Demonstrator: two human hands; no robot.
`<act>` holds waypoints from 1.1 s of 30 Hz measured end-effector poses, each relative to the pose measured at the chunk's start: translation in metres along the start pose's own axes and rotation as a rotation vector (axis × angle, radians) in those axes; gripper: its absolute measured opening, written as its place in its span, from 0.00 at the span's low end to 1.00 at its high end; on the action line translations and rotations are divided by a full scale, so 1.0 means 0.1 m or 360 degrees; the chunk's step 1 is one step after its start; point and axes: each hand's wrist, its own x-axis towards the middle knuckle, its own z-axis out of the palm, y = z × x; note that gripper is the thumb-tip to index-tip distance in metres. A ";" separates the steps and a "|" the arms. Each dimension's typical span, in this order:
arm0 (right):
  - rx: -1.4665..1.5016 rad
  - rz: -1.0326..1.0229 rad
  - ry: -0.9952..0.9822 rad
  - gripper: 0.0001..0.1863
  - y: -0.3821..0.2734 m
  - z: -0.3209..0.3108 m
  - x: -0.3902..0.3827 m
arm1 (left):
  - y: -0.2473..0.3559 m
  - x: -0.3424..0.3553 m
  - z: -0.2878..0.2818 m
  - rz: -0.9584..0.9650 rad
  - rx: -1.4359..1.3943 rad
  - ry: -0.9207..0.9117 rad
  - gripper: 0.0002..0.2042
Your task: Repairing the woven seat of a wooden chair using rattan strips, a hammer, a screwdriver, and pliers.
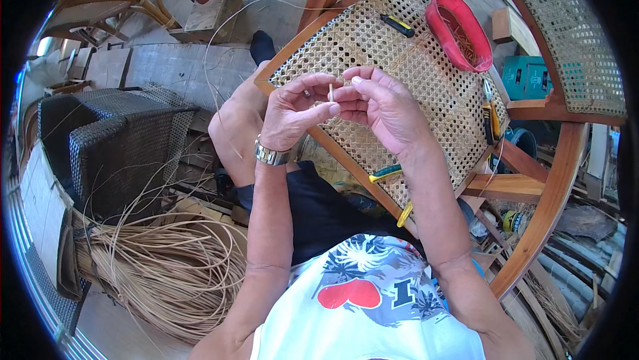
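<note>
Pale strip (331, 93) between pinched left fingers (313, 81), right fingers (370, 73) beside it, hold unclear, woven seat (447, 117) beneath.

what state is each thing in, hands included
left hand: thumb and fingers closed on the pale strip
pale strip: held upright in the picture
right hand: fingers bent, at the strip; grip unclear
wristwatch: fastened on left wrist
cane seat: woven, open mesh
red container: open, brown bits inside
yellow-black tool: lying on seat
pliers: on seat, jaws unclear
cane bundle: loosely looped
</note>
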 end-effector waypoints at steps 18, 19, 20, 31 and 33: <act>-0.0113 -0.0073 -0.0050 0.22 0.03 0.01 0.15 | 0.10 0.05 0.03 0.0176 0.0507 -0.0104 0.19; -0.0240 -0.0106 -0.0044 0.20 -0.03 0.01 0.15 | 0.14 0.05 0.04 0.0196 0.0553 -0.0087 0.17; -0.0249 -0.0110 -0.0028 0.20 -0.08 0.02 0.15 | 0.17 0.05 0.06 0.0220 0.0542 -0.0086 0.17; -0.1258 -0.0490 0.0111 0.15 -0.39 0.12 0.18 | 0.19 0.21 0.20 0.0301 0.0860 0.0286 0.06; -0.1301 -0.0500 0.0133 0.15 -0.42 0.10 0.19 | 0.25 0.27 0.23 0.0302 0.1005 0.0343 0.06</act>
